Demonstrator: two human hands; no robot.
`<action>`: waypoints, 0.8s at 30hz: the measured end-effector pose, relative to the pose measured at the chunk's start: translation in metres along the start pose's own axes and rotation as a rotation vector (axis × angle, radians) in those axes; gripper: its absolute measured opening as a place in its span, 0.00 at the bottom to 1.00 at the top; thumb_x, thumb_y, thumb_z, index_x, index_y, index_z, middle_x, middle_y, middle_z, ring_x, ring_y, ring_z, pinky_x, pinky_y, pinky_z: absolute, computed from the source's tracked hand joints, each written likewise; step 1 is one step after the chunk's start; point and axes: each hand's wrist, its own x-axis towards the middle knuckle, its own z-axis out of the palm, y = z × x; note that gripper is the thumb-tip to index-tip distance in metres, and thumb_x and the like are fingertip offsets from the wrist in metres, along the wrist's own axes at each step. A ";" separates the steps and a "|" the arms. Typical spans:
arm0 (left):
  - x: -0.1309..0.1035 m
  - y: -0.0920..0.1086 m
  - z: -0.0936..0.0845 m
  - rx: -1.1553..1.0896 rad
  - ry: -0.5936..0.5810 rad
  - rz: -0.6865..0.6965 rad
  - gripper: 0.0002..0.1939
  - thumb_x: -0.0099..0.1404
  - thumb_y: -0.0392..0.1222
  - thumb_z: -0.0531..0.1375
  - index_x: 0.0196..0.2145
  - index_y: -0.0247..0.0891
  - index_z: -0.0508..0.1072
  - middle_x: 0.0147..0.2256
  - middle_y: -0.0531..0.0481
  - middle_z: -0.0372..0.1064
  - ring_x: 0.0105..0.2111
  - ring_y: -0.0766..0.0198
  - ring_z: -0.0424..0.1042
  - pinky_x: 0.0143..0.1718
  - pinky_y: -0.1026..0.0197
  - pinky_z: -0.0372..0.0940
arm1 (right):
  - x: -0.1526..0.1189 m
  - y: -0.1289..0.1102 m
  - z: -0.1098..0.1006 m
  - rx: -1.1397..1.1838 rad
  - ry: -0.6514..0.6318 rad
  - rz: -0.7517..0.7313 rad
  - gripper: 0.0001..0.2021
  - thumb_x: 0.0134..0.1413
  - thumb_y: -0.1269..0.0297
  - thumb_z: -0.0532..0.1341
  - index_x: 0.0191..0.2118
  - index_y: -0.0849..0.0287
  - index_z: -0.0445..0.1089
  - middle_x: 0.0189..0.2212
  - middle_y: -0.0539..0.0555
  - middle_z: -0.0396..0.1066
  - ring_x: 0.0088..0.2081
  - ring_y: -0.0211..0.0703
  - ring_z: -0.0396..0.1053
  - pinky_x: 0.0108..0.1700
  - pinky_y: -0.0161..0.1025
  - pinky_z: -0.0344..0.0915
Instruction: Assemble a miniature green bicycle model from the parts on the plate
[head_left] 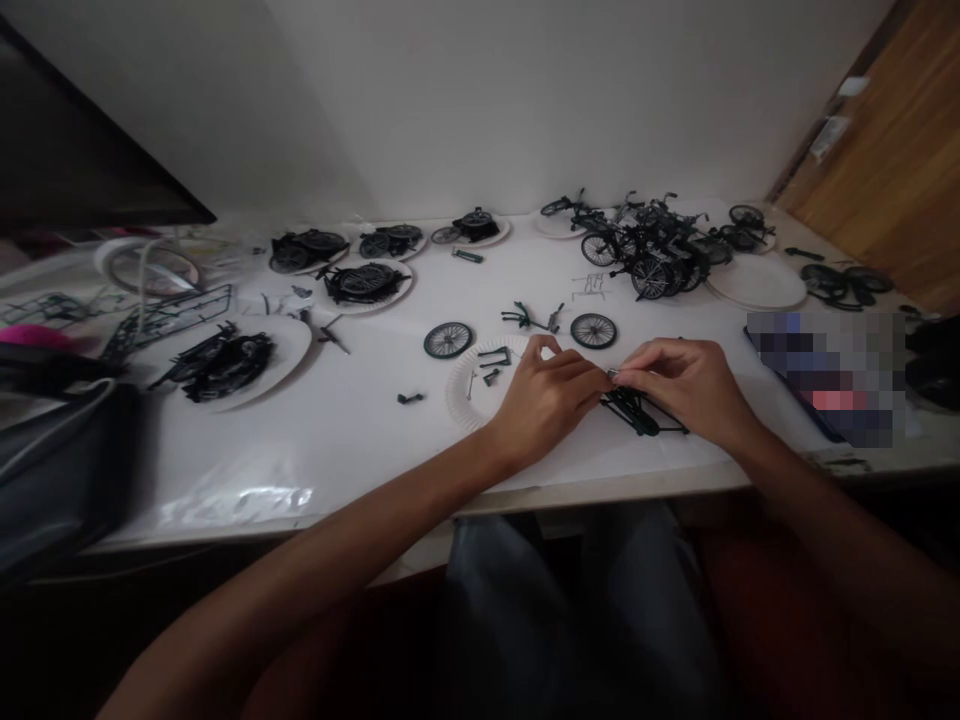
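Head view: saw left hand, half-hiding paper plate, and right hand, both pinched on bicycle frame; noted bicycle heap beyond.

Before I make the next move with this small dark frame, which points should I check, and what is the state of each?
1. Both hands in place: ok; left hand and right hand are close together at one end of the dark frame.
2. Firm hold: cannot tell; the hands hide the contact.
3. Two wheels in sight: ok; left wheel and right wheel lie detached.
4. All loose parts on the paper plate: not ok; one dark piece lies left of it.
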 end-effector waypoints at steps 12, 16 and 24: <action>0.000 -0.001 -0.002 -0.019 0.007 -0.060 0.08 0.74 0.36 0.56 0.39 0.40 0.75 0.38 0.53 0.80 0.39 0.62 0.76 0.49 0.52 0.54 | -0.002 0.008 -0.001 0.030 -0.028 0.021 0.07 0.54 0.57 0.68 0.35 0.53 0.81 0.36 0.52 0.82 0.39 0.47 0.78 0.45 0.45 0.75; 0.000 0.000 -0.002 -0.016 0.003 -0.055 0.07 0.74 0.37 0.57 0.40 0.41 0.75 0.37 0.53 0.79 0.38 0.62 0.75 0.49 0.52 0.53 | -0.002 0.006 0.001 0.027 -0.020 0.027 0.08 0.54 0.57 0.68 0.31 0.55 0.79 0.31 0.52 0.80 0.35 0.45 0.77 0.42 0.42 0.73; 0.000 0.001 0.000 0.006 -0.018 -0.061 0.08 0.72 0.34 0.56 0.38 0.40 0.75 0.33 0.55 0.79 0.36 0.64 0.75 0.50 0.52 0.53 | -0.004 0.008 0.007 0.062 -0.013 -0.025 0.09 0.54 0.58 0.68 0.28 0.57 0.75 0.27 0.51 0.76 0.32 0.42 0.72 0.37 0.40 0.68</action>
